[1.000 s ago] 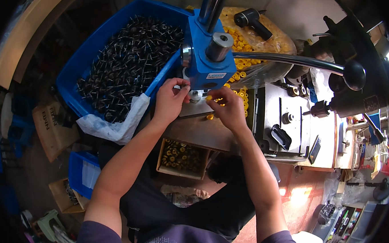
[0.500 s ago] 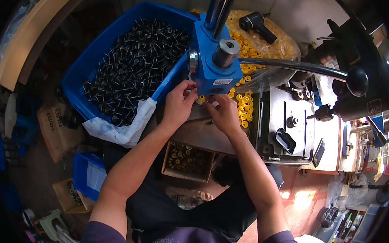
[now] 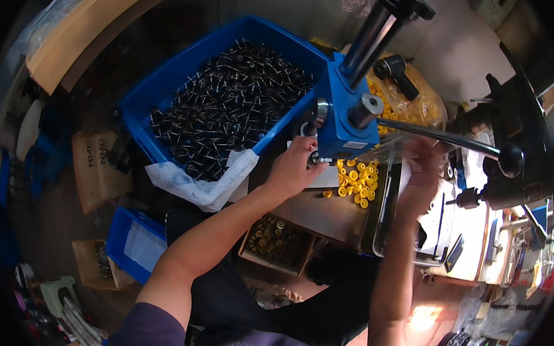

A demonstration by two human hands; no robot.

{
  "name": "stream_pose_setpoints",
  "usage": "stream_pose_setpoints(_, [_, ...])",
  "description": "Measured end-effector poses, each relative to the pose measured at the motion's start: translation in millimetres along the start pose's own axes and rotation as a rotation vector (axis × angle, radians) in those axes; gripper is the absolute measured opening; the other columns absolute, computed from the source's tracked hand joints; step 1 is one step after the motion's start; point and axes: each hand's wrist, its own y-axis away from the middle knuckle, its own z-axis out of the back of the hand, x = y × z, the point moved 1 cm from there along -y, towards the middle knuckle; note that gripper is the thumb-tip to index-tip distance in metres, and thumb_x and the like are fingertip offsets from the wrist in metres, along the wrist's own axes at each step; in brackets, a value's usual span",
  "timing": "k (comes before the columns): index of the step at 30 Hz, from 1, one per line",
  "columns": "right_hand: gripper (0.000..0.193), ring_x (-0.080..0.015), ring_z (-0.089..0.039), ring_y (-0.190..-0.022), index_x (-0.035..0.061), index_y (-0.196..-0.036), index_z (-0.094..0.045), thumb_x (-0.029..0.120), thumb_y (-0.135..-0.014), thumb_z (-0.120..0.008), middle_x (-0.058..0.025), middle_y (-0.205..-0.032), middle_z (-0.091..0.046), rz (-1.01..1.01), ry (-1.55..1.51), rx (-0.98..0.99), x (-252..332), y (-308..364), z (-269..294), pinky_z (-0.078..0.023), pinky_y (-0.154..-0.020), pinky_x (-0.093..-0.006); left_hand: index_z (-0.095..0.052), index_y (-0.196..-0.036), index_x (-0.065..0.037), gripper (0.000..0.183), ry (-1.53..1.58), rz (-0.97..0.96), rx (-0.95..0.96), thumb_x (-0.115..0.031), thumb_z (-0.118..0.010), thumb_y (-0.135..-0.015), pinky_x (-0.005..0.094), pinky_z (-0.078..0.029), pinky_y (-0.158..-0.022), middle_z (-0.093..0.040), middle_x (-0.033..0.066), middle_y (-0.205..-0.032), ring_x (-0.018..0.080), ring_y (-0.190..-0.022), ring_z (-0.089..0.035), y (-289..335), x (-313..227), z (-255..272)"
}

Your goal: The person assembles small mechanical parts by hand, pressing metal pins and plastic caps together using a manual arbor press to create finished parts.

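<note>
Over our brown bench (image 3: 334, 218), we should guard our left hand (image 3: 292, 169) against the blue press (image 3: 349, 130), our blurred right hand (image 3: 425, 155) near its lever (image 3: 475, 146), both grips too unclear to tell.

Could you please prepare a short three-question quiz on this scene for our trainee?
1. Which of the person's hands is at the foot of the blue press?
2. True or false: the blue tub of dark parts stands to the left of the press.
3. Fill in: the loose caps on the bench beside the press are coloured ____.

Key: 1. The left hand. 2. True. 3. Yellow.
</note>
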Motion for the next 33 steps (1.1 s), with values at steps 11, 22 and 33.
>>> stream_pose_setpoints(11, [0.041,-0.0334,-0.066,-0.084,-0.0038,-0.098,-0.062,0.028,-0.105,-0.037,-0.0117,-0.08,-0.061,0.264,-0.225,-0.364,78,61,32,-0.051,-0.099,-0.0571,-0.057,-0.112,-0.006,0.041,-0.099,-0.012,-0.022,-0.028,-0.077,-0.084,0.0445,-0.054,-0.082,-0.059,0.0121,-0.11,0.0331,-0.098,-0.065,5,13,1])
stream_pose_setpoints(22, [0.052,-0.0275,-0.07,-0.064,-0.0059,-0.131,-0.047,0.039,-0.109,-0.033,-0.022,-0.103,-0.069,-0.102,0.049,-0.277,-68,179,16,-0.059,-0.058,-0.0316,-0.054,-0.113,-0.007,0.043,-0.156,-0.093,-0.084,-0.025,-0.078,-0.083,0.046,-0.055,-0.078,-0.057,0.0136,-0.111,0.0349,-0.098,-0.065,9,14,-12])
stream_pose_setpoints(33, [0.044,-0.0165,-0.054,-0.052,-0.0008,-0.118,-0.054,0.039,-0.108,-0.037,-0.018,-0.096,-0.062,0.285,-0.111,-0.248,121,41,11,-0.042,-0.039,-0.0239,-0.064,-0.107,-0.001,0.037,-0.017,-0.07,-0.097,-0.02,-0.079,-0.078,0.038,-0.053,-0.072,-0.062,0.0118,-0.105,0.0264,-0.081,-0.066,4,13,6])
